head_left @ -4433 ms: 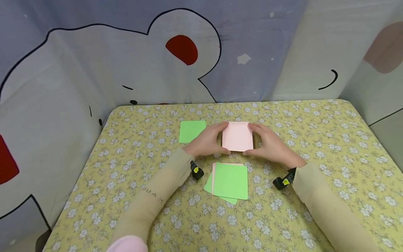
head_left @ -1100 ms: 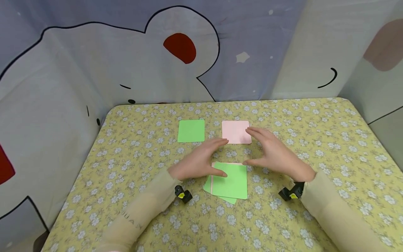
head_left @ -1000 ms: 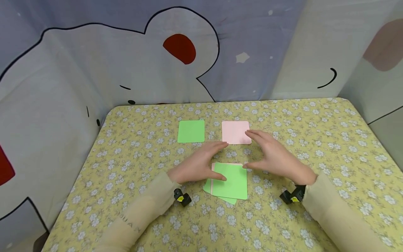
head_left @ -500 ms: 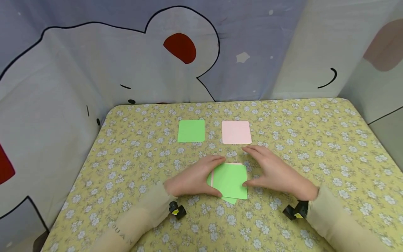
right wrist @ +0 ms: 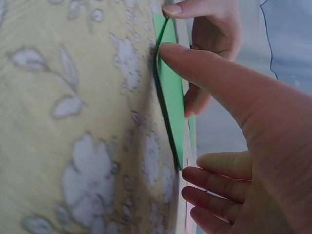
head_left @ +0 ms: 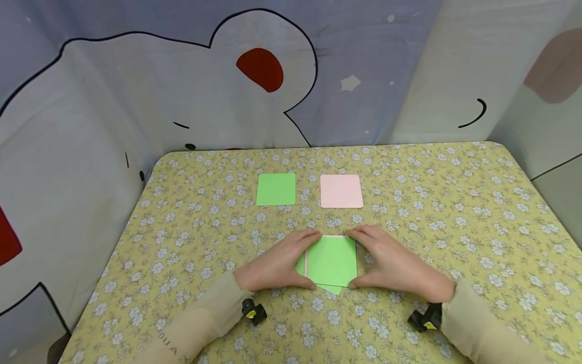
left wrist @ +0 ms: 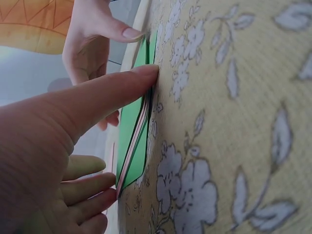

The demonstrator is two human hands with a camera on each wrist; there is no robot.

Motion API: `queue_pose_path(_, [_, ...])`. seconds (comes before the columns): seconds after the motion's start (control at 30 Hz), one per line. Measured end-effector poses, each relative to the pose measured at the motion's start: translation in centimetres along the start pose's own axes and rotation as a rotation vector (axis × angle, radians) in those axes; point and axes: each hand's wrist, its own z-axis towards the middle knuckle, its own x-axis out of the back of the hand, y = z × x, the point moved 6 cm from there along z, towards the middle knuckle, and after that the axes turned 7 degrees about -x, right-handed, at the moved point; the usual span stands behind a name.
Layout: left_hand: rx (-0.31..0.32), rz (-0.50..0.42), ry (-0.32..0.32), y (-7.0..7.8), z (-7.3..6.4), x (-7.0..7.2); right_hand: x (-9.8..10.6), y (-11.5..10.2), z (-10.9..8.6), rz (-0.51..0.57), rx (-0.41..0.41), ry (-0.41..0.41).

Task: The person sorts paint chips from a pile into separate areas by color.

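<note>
A small pile of square cards lies near the middle of the table, a green card [head_left: 332, 260] on top. A thin pink edge [head_left: 306, 263] shows beneath it, and a lower green card [head_left: 335, 289] sticks out askew. My left hand [head_left: 278, 262] holds the pile's left side, thumb at the near edge and fingertips at the far edge. Opposite, my right hand [head_left: 395, 264] grips the right side the same way. The left wrist view shows stacked layers under the left thumb [left wrist: 146, 73]; in the right wrist view the right thumb [right wrist: 173, 51] presses the near corner.
Farther back, a single green card [head_left: 276, 189] and a single pink card [head_left: 342, 191] lie flat side by side. A yellow floral tablecloth [head_left: 454, 202] covers the table. Printed curtains [head_left: 364, 91] stand behind and at both sides.
Earlier both hands held the pink card at the back; it now lies flat there, released. Both hands have come back toward the person and closed in on the pile's sides.
</note>
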Motion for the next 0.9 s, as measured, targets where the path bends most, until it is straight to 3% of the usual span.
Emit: queue_pose_path(0.9, [-0.022, -0.016, 0.033, -0.3, 0.1, 0.1, -0.7, -1.0, 0.2, -0.041, 0.050, -0.022])
